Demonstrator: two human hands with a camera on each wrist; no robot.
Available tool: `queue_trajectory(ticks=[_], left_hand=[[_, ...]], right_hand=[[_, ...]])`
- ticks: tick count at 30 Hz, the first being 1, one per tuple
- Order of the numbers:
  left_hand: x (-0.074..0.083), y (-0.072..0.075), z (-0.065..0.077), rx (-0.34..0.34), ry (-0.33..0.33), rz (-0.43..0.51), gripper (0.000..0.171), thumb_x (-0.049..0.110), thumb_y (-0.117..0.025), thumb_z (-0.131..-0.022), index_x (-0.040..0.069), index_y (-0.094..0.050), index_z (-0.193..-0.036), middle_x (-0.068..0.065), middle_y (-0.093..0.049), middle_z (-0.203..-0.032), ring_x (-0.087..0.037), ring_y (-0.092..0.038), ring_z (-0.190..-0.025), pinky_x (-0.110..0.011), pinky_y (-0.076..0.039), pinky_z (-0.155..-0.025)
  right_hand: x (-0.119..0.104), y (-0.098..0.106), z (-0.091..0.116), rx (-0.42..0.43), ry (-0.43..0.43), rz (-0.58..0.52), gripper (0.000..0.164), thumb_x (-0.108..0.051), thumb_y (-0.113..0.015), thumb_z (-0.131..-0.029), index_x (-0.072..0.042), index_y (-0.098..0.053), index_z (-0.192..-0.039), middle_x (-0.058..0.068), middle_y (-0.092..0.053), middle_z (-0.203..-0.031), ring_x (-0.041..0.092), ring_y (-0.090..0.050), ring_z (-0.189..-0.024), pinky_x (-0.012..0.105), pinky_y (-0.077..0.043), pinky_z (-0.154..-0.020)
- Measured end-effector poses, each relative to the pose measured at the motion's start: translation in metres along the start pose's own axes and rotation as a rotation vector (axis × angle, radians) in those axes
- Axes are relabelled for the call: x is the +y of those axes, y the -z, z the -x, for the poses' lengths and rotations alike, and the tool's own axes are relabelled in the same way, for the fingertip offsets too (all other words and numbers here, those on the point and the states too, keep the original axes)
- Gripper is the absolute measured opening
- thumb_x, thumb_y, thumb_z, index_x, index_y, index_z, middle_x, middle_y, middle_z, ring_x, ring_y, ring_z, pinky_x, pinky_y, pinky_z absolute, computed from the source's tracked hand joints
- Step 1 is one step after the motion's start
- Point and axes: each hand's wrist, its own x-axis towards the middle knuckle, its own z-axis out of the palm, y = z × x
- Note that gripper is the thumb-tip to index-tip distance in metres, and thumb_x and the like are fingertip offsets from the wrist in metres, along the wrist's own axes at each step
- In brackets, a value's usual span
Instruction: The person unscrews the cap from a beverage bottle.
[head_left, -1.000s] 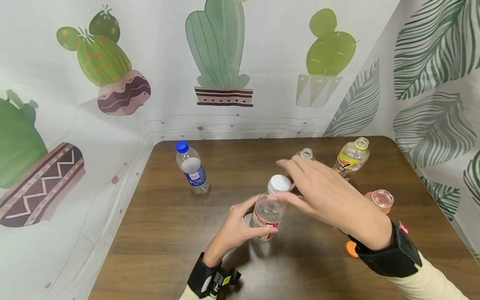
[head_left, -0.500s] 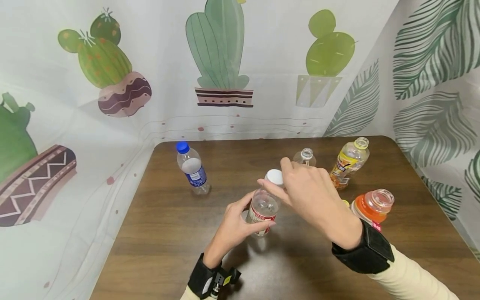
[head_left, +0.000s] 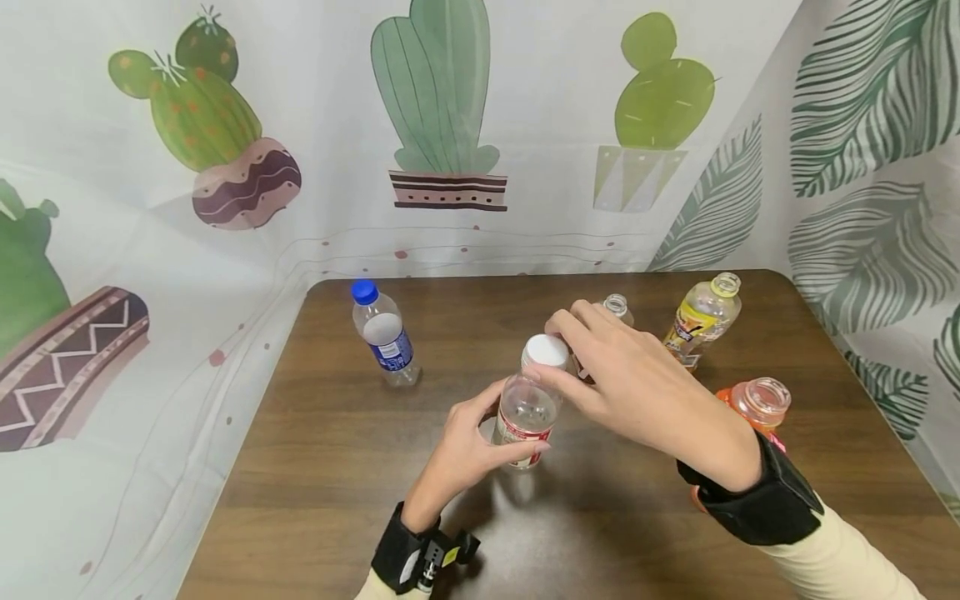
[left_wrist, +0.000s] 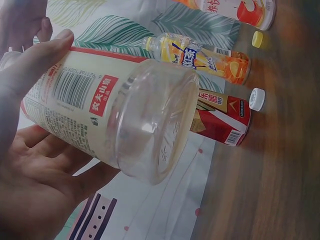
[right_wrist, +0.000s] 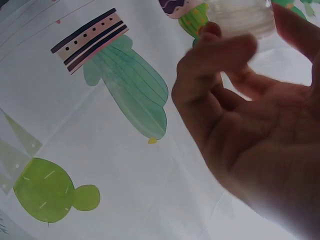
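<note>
A clear plastic bottle [head_left: 528,408] is held upright by my left hand [head_left: 468,446], thumb on one side and fingers round the other. In the left wrist view its base [left_wrist: 155,130] looks raised off the table, and a cream and red label [left_wrist: 75,100] wraps its middle. On its mouth sits a white cap [head_left: 546,351]. My right hand [head_left: 630,375] reaches over from the right and pinches this cap between thumb and fingers. In the right wrist view the right hand [right_wrist: 260,130] has its fingers curled beside the bottle's top.
A blue-capped bottle [head_left: 386,337] stands at the left. Uncapped bottles are at the right: a yellow-labelled one [head_left: 697,321], an orange one [head_left: 761,400], and a red one [left_wrist: 225,117] mostly behind my right hand. A loose white cap [left_wrist: 257,99] and yellow cap [left_wrist: 257,39] lie near them.
My right hand has closed in on the cap, turned at the wrist, then swung partly back. The bottle has shifted slightly left and away from me in the left hand's grip.
</note>
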Motion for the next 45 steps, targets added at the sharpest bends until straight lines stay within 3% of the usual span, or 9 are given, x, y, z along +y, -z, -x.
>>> queue_trajectory(ticks=[7,12,17,22,24,27,31,36,45], left_hand=[[0.002,0.001,0.0,-0.025,0.02,0.025,0.07,0.038,-0.089,-0.072,0.033,-0.057,-0.134,0.011,-0.069,-0.117,-0.008,-0.065,-0.108,-0.031,-0.054,-0.095],[0.003,0.0,0.001,-0.032,0.04,0.034,0.07,0.04,-0.089,-0.072,0.035,-0.057,-0.134,0.013,-0.069,-0.116,-0.007,-0.065,-0.107,-0.03,-0.054,-0.095],[0.003,-0.001,0.002,-0.041,0.029,0.028,0.07,0.04,-0.088,-0.072,0.036,-0.056,-0.134,0.013,-0.069,-0.118,-0.008,-0.065,-0.107,-0.03,-0.054,-0.094],[0.004,-0.001,0.001,-0.039,0.007,0.03,0.07,0.038,-0.088,-0.073,0.035,-0.056,-0.135,0.011,-0.069,-0.119,-0.008,-0.066,-0.107,-0.031,-0.055,-0.094],[0.005,-0.001,0.001,-0.034,0.01,0.024,0.07,0.038,-0.088,-0.073,0.035,-0.056,-0.135,0.012,-0.069,-0.119,-0.008,-0.065,-0.108,-0.031,-0.054,-0.094],[0.004,-0.002,0.001,-0.02,0.01,0.008,0.071,0.04,-0.088,-0.073,0.036,-0.055,-0.135,0.012,-0.068,-0.118,-0.008,-0.065,-0.108,-0.031,-0.054,-0.094],[0.003,-0.003,0.001,-0.004,0.018,-0.023,0.07,0.044,-0.087,-0.072,0.039,-0.055,-0.134,0.014,-0.068,-0.116,-0.007,-0.065,-0.104,-0.031,-0.055,-0.089],[0.001,-0.003,0.002,0.007,0.023,-0.058,0.071,0.045,-0.087,-0.072,0.038,-0.054,-0.135,0.013,-0.069,-0.115,-0.007,-0.066,-0.101,-0.03,-0.056,-0.087],[0.002,-0.002,0.003,0.006,0.0,-0.066,0.075,0.039,-0.089,-0.072,0.024,-0.057,-0.137,0.008,-0.069,-0.117,-0.009,-0.066,-0.101,-0.031,-0.056,-0.086]], right_hand=[[0.007,0.002,0.004,-0.049,0.119,-0.17,0.03,-0.025,-0.066,-0.095,-0.014,-0.058,-0.121,-0.004,-0.05,-0.103,0.005,-0.048,-0.085,0.024,-0.046,-0.074],[0.009,0.001,0.006,-0.065,0.154,-0.201,0.032,-0.022,-0.064,-0.095,-0.013,-0.056,-0.125,-0.005,-0.05,-0.105,0.004,-0.047,-0.089,0.024,-0.046,-0.077],[0.01,0.004,0.008,-0.105,0.11,-0.206,0.037,-0.032,-0.064,-0.097,-0.015,-0.054,-0.129,-0.009,-0.051,-0.11,0.002,-0.049,-0.091,0.023,-0.048,-0.078],[0.005,0.008,0.009,-0.079,0.02,-0.107,0.066,-0.054,-0.066,-0.09,-0.01,-0.049,-0.137,-0.006,-0.052,-0.112,0.008,-0.052,-0.093,0.028,-0.05,-0.077],[0.001,0.009,0.008,-0.032,-0.015,-0.036,0.067,-0.057,-0.065,-0.089,-0.007,-0.052,-0.131,-0.003,-0.053,-0.104,0.011,-0.052,-0.087,0.029,-0.049,-0.073],[-0.008,0.008,0.005,0.043,-0.096,0.059,0.056,-0.061,-0.061,-0.089,-0.006,-0.059,-0.1,0.0,-0.051,-0.079,0.016,-0.052,-0.067,0.031,-0.047,-0.059],[-0.018,0.003,-0.002,0.076,-0.165,0.182,0.058,-0.064,-0.059,-0.089,-0.009,-0.051,-0.071,0.002,-0.046,-0.059,0.024,-0.054,-0.049,0.037,-0.044,-0.045],[-0.021,-0.005,-0.007,0.076,-0.131,0.242,0.053,-0.053,-0.065,-0.091,-0.005,-0.054,-0.069,0.003,-0.047,-0.058,0.028,-0.058,-0.049,0.041,-0.048,-0.043],[-0.015,0.001,-0.011,-0.062,-0.155,0.139,0.038,-0.041,-0.064,-0.094,-0.006,-0.057,-0.08,-0.001,-0.05,-0.061,0.02,-0.054,-0.052,0.038,-0.046,-0.047]])
